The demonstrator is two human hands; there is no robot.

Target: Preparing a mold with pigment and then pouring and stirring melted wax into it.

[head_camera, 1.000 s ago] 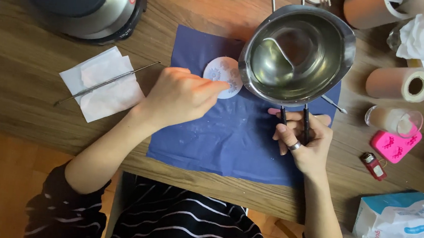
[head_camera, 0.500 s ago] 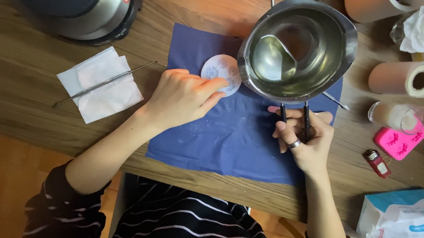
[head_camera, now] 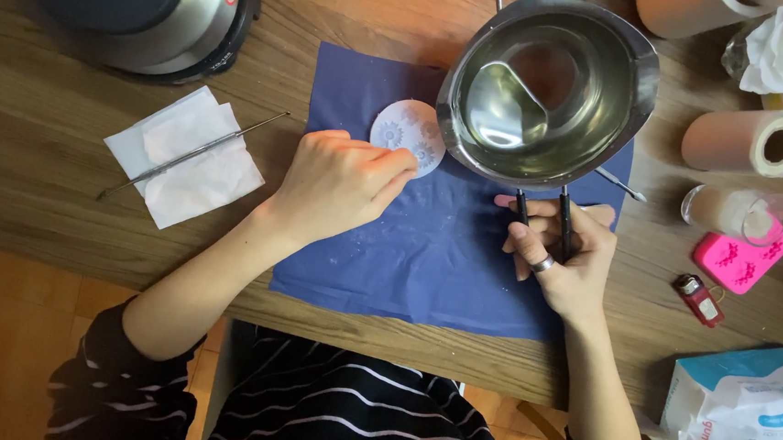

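My left hand [head_camera: 339, 184] rests on a dark blue cloth [head_camera: 435, 251] and its fingertips pinch the edge of a round pale mould with flower shapes [head_camera: 405, 129]. My right hand [head_camera: 564, 250], with a ring on one finger, grips the two black handles of a steel melting pot [head_camera: 548, 88]. The pot hangs over the cloth's far right part, right beside the mould, and holds clear liquid. Part of the mould is hidden under the pot's rim.
A white tissue [head_camera: 185, 155] with a thin metal tool [head_camera: 194, 153] lies left of the cloth. A black and steel cooker [head_camera: 140, 9] stands far left. At right are a tape roll [head_camera: 751, 142], a small glass [head_camera: 736, 215], a pink mould [head_camera: 742, 261], a lighter [head_camera: 698, 299] and a tissue pack [head_camera: 746, 401].
The pot has shifted slightly toward the left over the mould's edge. My left hand keeps its hold on the mould; the right hand stays on the handles.
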